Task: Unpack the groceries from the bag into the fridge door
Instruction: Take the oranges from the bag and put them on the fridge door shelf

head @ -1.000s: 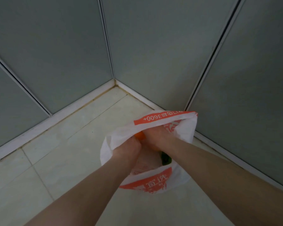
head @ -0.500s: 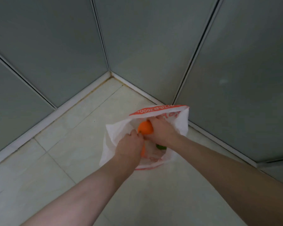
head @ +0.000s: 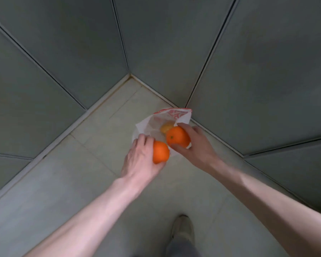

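Standing over the bag [head: 148, 125], which sits open on the tiled floor [head: 44, 182] in the corner where grey panels [head: 63, 52] meet. My left hand [head: 139, 160] is curled round one orange [head: 160, 152], thumb under, fingers over the far side. My right hand [head: 196, 145] grips a second orange [head: 177, 136], fingers wrapped behind it. Both fruits are clear of the bag mouth, just above its near rim, the two nearly touching each other. Inside the bag a paler yellowish item [head: 166, 127] is visible; what lies beneath it I cannot tell. My shoe [head: 183, 229] shows at the bottom edge. Step in hand, as I judge it: the lift-out, both hands loaded. No fridge door in sight from here, so the next move calls for turning away from this corner, finding the door shelf, and setting each orange down where it will not roll. Bag not yet emptied; another trip is likely needed.
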`<state>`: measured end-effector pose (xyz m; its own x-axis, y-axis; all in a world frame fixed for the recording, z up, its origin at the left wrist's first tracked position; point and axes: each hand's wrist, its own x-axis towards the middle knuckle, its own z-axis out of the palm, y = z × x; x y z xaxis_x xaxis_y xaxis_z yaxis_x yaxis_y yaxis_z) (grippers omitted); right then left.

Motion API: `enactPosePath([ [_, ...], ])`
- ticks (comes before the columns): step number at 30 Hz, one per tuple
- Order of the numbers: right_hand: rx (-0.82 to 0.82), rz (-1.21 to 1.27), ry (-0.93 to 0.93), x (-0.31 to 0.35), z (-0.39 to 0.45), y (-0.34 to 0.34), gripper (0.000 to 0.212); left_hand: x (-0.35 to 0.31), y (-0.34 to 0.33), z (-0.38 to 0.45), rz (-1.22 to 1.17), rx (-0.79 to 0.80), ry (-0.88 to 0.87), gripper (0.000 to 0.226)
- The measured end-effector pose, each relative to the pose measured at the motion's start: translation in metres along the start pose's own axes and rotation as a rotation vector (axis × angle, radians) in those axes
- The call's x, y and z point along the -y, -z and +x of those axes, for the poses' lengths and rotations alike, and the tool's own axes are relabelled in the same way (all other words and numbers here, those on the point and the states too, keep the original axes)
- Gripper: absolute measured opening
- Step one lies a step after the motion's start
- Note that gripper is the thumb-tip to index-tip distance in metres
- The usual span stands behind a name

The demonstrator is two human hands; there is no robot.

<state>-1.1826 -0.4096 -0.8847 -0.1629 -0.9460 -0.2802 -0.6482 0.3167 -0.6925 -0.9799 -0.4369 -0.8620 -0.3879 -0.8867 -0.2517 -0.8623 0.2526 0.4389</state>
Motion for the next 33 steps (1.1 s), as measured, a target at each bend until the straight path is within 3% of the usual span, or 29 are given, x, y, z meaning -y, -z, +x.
enactPosePath([
  [6, -0.095, 0.137, 0.047, 0.110, -0.073, 0.092, 0.060, -0.037, 0.139, -0.058, -0.210, -0.116, 0.048, 0.070],
  [11, -0.166, 0.266, -0.009, 0.218, -0.153, 0.170, 0.073, -0.074, 0.260, -0.127, -0.304, -0.205, 0.062, 0.070],
  [17, -0.230, 0.408, 0.014, 0.333, -0.231, 0.238, 0.055, -0.114, 0.383, -0.214, -0.386, -0.320, 0.056, 0.070],
  [26, -0.235, 0.569, 0.070, 0.458, -0.310, 0.307, 0.047, -0.153, 0.506, -0.307, -0.506, -0.560, -0.044, 0.076],
  [33, -0.139, 0.616, 0.233, 0.527, -0.324, 0.320, 0.056, -0.157, 0.574, -0.359, -0.462, -0.736, -0.047, 0.084],
])
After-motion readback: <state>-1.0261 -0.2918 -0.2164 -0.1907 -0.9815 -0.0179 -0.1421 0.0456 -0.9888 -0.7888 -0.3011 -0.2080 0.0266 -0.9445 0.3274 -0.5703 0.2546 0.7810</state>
